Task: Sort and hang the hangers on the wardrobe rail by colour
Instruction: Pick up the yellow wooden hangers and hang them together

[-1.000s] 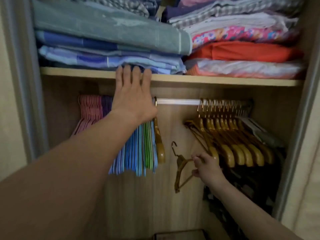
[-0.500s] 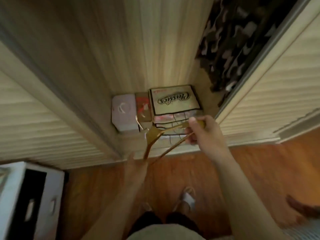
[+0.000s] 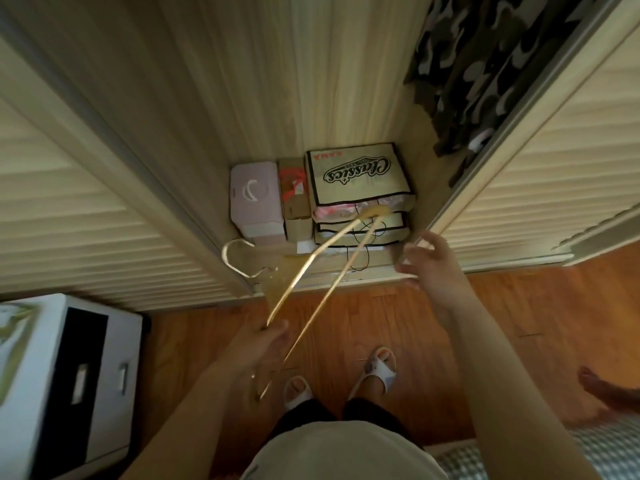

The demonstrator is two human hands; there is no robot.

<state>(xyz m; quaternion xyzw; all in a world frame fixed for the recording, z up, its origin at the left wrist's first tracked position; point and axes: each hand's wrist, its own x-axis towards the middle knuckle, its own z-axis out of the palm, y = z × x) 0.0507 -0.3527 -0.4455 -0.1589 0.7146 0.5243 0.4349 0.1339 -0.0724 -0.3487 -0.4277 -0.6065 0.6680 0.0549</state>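
A: Where is the hanger [image 3: 313,268] right now?

B: Low down, in front of the open wardrobe [image 3: 242,81], well away from any rail. No rail shows in this view at all. The left hand [image 3: 258,344] grips 1 end of it, fingers [image 3: 277,332] curled around the thin gold arm. Its hook [image 3: 239,256] points left, toward the near edge of the left door [image 3: 86,202].

A: And the right hand [image 3: 429,265]?

B: Off the hanger, fingers spread apart, holding nothing, just right of the far tip.

A: So what could go wrong?

B: I'd say 3 things. With only 1 hand on 1 end, the long arm acts as a lever, so the hanger may twist or slip out and drop to the floor [image 3: 381,323] by the slippers [image 3: 379,367]. The far tip hangs over the stacked bags [image 3: 360,178], close to some thin black cords [image 3: 363,251]; lifting carelessly might snag them. And the hook sits close to the door edge, so a quick swing upward could catch it.

A: Anything about the sorting?

B: The head is tipped down, so the colour groups are out of sight; hanging blind risks the wrong group.
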